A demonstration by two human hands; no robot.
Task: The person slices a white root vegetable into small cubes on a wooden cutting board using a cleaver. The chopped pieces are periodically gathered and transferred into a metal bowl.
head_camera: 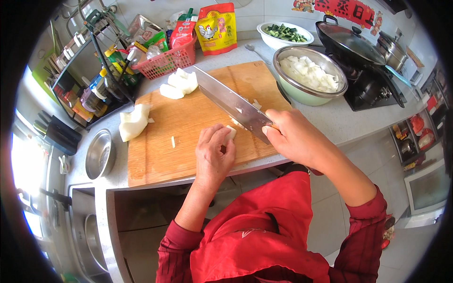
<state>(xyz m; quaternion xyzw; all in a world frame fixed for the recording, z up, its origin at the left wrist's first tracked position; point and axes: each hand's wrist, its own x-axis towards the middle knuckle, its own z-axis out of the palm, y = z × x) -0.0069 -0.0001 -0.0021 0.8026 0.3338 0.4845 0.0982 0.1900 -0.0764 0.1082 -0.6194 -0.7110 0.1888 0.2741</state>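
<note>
My right hand [295, 136] grips the handle of a broad kitchen cleaver [230, 100], its blade slanting up and to the left over a wooden cutting board [191, 120]. Under the curled fingers of my left hand [216, 150] is a small pale vegetable piece [230, 134], held near the board's front edge. Small cut bits lie around the blade, partly hidden by it. Larger white vegetable chunks [179, 84] rest at the board's far left, and another curved chunk [135, 122] sits on its left edge. A thin strip [173, 142] lies alone on the wood.
Behind the board's right side stands a metal-rimmed bowl [311, 76] of white slices, with a white bowl [285, 37] of chopped greens beyond. A lidded wok [350, 42] sits on the stove. At left are a steel bowl [101, 154], a knife block [58, 132] and a red basket [166, 63].
</note>
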